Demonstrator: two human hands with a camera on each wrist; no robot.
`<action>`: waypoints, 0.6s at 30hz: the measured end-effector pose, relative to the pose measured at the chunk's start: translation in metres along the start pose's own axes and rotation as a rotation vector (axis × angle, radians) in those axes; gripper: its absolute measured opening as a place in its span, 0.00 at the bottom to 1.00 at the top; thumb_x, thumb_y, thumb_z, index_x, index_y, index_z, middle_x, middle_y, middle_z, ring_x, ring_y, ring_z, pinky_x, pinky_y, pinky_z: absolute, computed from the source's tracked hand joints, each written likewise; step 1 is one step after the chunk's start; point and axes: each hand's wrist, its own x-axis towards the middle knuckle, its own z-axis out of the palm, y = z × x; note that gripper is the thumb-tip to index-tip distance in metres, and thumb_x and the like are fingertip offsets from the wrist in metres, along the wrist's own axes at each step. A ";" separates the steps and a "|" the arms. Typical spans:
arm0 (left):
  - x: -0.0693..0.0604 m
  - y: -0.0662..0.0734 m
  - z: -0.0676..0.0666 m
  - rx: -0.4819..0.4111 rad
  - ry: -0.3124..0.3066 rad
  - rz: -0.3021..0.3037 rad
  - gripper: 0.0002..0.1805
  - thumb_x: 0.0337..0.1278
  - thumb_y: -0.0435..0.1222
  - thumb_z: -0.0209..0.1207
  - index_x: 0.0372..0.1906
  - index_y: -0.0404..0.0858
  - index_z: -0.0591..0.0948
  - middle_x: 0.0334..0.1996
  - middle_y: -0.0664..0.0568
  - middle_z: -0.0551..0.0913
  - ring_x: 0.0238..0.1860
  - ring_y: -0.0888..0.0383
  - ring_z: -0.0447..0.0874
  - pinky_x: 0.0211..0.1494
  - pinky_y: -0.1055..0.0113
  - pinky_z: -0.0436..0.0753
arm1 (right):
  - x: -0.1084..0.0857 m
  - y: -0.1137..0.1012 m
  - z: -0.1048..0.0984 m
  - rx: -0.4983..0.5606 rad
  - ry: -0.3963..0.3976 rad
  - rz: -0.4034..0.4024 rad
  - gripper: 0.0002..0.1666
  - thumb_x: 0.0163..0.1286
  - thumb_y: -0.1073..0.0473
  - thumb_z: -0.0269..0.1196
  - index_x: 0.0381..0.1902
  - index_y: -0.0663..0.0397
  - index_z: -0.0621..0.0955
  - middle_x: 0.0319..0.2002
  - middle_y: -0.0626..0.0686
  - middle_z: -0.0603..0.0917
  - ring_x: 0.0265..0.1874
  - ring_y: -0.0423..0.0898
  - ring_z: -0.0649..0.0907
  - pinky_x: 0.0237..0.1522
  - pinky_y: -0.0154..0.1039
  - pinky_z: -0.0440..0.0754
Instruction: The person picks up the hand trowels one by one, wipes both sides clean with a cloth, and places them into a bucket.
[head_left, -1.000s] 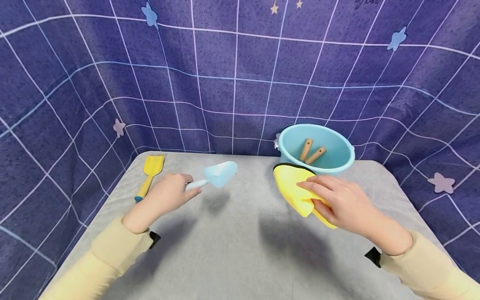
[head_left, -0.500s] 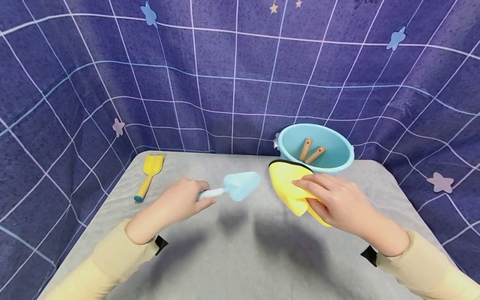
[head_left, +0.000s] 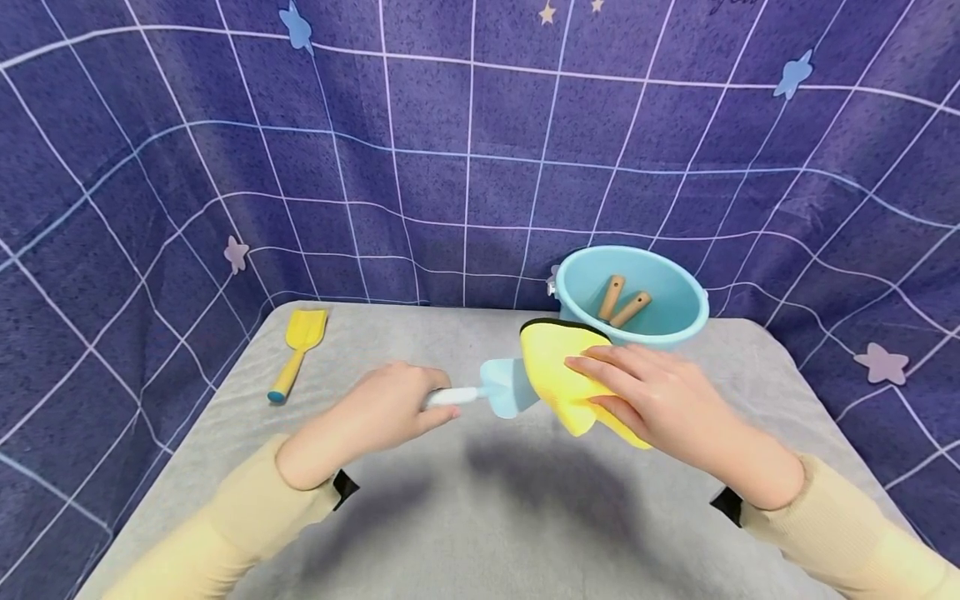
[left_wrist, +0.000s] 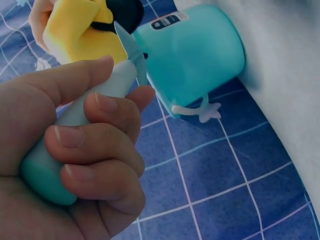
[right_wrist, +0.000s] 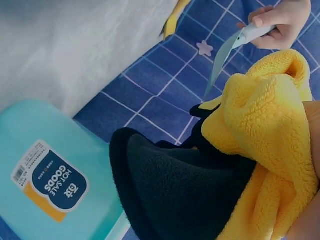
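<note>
Grey tabletop [head_left: 420,333]: left grip [head_left: 388,404] curls round trowel [head_left: 504,388], likely light, stiff, best held by handle [head_left: 459,396]; right grip [head_left: 663,396] pinches cloth [head_left: 555,367], likely soft, bunched.

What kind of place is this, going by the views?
Probably an indoor tabletop setup, curtained off: a star-printed curtain behind and along both sides, a gray cloth-covered table against it, and a light-blue trowel held over that table. The room beyond isn't visible.
</note>
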 end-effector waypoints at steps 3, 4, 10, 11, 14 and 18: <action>0.002 0.004 0.001 0.002 -0.003 0.014 0.11 0.54 0.48 0.63 0.25 0.48 0.77 0.15 0.63 0.68 0.18 0.64 0.65 0.20 0.69 0.65 | 0.003 -0.002 0.002 -0.012 0.019 -0.025 0.23 0.75 0.45 0.47 0.57 0.48 0.78 0.48 0.50 0.82 0.39 0.49 0.83 0.40 0.45 0.80; 0.003 0.005 0.002 0.006 -0.003 0.020 0.12 0.54 0.48 0.63 0.24 0.48 0.76 0.14 0.63 0.68 0.17 0.64 0.65 0.20 0.69 0.65 | 0.005 -0.003 0.002 -0.018 0.025 -0.035 0.23 0.75 0.46 0.47 0.58 0.48 0.78 0.49 0.50 0.82 0.38 0.49 0.83 0.38 0.44 0.80; 0.009 0.011 0.006 0.017 -0.006 0.060 0.12 0.54 0.48 0.63 0.23 0.48 0.76 0.14 0.63 0.68 0.18 0.64 0.66 0.19 0.70 0.65 | 0.010 -0.006 0.009 -0.067 0.031 -0.104 0.21 0.76 0.51 0.44 0.57 0.47 0.79 0.52 0.48 0.82 0.32 0.47 0.80 0.31 0.40 0.78; 0.010 0.012 0.007 0.016 -0.008 0.067 0.12 0.54 0.48 0.63 0.23 0.48 0.77 0.14 0.63 0.68 0.17 0.64 0.66 0.18 0.70 0.65 | 0.010 -0.007 0.010 -0.082 0.028 -0.116 0.20 0.75 0.53 0.45 0.57 0.47 0.79 0.52 0.48 0.82 0.32 0.47 0.79 0.30 0.40 0.77; 0.012 0.015 0.009 0.014 -0.009 0.088 0.12 0.54 0.48 0.63 0.24 0.47 0.78 0.14 0.63 0.68 0.17 0.65 0.66 0.19 0.70 0.65 | 0.010 -0.008 0.014 -0.137 0.002 -0.142 0.20 0.70 0.59 0.52 0.57 0.46 0.79 0.52 0.48 0.82 0.30 0.48 0.78 0.25 0.38 0.72; 0.015 0.017 0.011 0.019 -0.011 0.095 0.12 0.54 0.47 0.63 0.24 0.47 0.78 0.14 0.63 0.69 0.17 0.64 0.66 0.19 0.70 0.66 | 0.008 -0.009 0.017 -0.197 -0.064 -0.160 0.26 0.61 0.64 0.58 0.58 0.44 0.78 0.54 0.48 0.81 0.31 0.48 0.78 0.24 0.37 0.67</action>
